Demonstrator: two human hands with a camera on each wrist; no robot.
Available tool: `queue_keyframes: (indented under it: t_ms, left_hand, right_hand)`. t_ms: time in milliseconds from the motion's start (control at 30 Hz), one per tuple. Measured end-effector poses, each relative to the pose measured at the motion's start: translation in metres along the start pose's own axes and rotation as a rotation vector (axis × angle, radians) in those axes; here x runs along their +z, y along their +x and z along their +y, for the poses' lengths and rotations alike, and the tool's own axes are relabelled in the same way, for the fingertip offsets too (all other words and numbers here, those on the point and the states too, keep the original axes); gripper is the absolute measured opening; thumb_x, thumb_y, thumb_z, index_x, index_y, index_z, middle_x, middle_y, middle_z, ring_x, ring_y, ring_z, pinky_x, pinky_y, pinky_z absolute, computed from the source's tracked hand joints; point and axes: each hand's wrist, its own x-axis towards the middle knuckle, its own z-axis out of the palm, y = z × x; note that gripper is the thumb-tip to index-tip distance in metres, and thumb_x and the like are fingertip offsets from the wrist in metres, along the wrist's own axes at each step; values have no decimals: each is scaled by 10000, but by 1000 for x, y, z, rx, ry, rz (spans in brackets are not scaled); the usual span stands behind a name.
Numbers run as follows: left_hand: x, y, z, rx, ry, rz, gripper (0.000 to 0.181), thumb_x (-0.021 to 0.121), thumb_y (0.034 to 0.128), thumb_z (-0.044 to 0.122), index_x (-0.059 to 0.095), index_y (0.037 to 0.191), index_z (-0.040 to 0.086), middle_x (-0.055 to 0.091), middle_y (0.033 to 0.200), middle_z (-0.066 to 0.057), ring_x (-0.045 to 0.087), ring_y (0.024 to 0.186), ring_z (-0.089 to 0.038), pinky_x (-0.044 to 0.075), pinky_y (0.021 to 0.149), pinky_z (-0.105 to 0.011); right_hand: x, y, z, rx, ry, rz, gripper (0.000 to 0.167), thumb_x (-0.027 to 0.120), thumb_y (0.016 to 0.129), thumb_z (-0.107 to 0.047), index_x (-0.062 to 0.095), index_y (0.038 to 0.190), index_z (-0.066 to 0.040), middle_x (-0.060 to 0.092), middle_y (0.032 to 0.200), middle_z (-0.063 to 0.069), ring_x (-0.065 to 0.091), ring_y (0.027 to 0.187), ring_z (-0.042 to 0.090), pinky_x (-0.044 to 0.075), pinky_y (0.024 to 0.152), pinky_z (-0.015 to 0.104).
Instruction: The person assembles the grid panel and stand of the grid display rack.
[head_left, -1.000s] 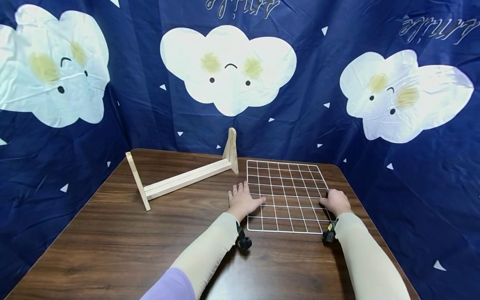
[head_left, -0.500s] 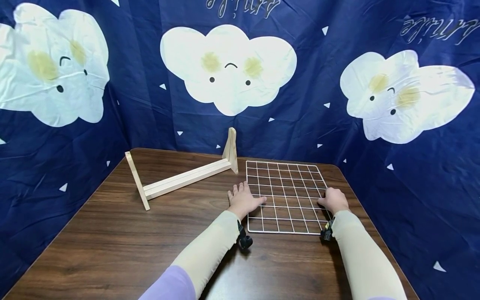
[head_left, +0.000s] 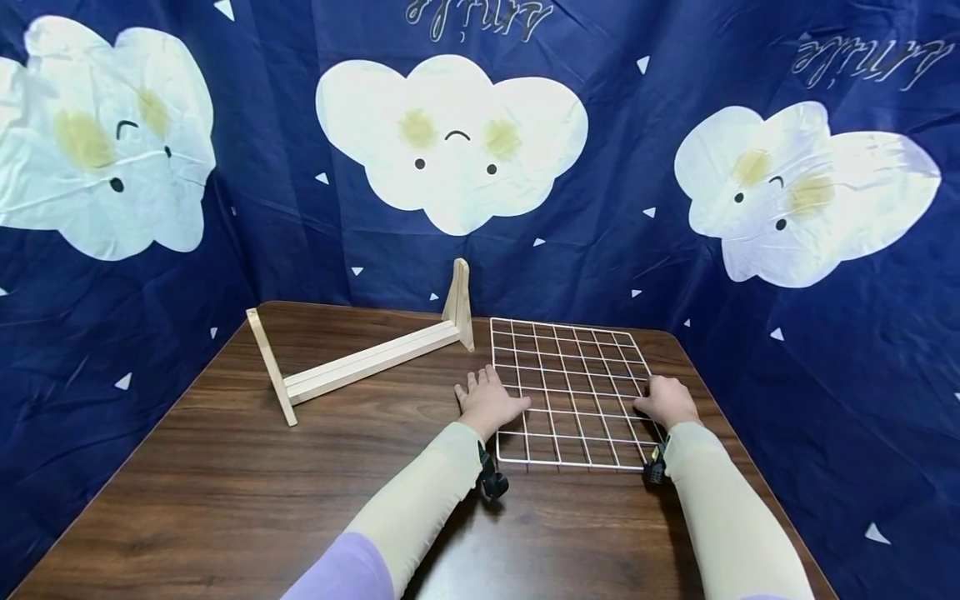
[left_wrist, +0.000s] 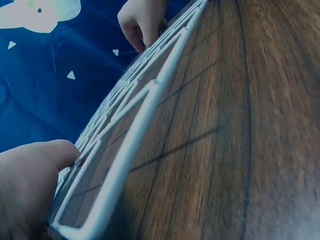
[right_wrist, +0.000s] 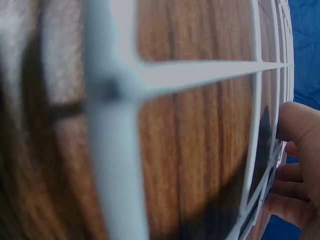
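A white wire grid panel [head_left: 573,392] lies over the right part of the wooden table. In the left wrist view its near edge stands a little off the wood, with its shadow apart from it. My left hand [head_left: 487,404] rests over the panel's left edge, fingers spread and fairly straight, and its thumb [left_wrist: 55,152] reaches across the wires; the finger undersides are hidden. At the right edge my right hand [head_left: 670,402] grips the panel, its thumb on one side and curled fingers [right_wrist: 290,187] on the other.
A wooden stand [head_left: 375,362], a long bar between two end pieces, stands at the back left of the table [head_left: 187,492]. Blue curtains [head_left: 285,217] with white clouds close off the back and sides.
The grid panel's far edge has risen slightly against the background, and shadows show below its near edge. My hands keep nearly the same places; the right one has shifted slightly left.
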Motion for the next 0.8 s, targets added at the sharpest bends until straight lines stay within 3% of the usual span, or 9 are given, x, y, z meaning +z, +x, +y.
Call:
queue_keyframes:
  t_ms: [167, 400, 633, 800]
  left_hand:
    - [-1, 0, 4, -18, 7, 2, 1118, 681, 830, 648, 208, 1587, -26, 282, 1627, -198, 174, 1519, -401, 103, 1188, -633]
    - [0, 5, 5, -2, 17, 52, 1053, 730, 814, 562, 294, 1545, -59, 386, 1562, -229, 282, 1482, -398, 173, 1190, -584]
    - [-9, 7, 7, 49, 73, 51, 1023, 665, 838, 596, 311, 1543, -55, 381, 1569, -222, 279, 1485, -397, 167, 1185, -600]
    - [-16, 6, 11, 41, 94, 40, 1011, 633, 846, 598, 303, 1546, -52, 370, 1576, -222, 261, 1494, -385, 156, 1190, -590]
  right_hand:
    - [-1, 0, -1, -5, 0, 8, 223, 683, 801, -222, 570, 769, -33, 614, 721, 133, 552, 626, 300, 487, 621, 482]
    - [4, 1, -2, 2, 1, 67, 223, 676, 769, -224, 558, 758, -35, 631, 731, 165, 574, 625, 339, 495, 629, 525]
    - [4, -1, 1, 42, 21, 79, 331, 671, 778, -252, 593, 913, 40, 663, 824, 252, 614, 684, 411, 505, 652, 557]
    - [1, -2, 2, 65, 55, 99, 497, 673, 802, -288, 583, 1103, 97, 666, 959, 339, 637, 821, 505, 514, 723, 588]
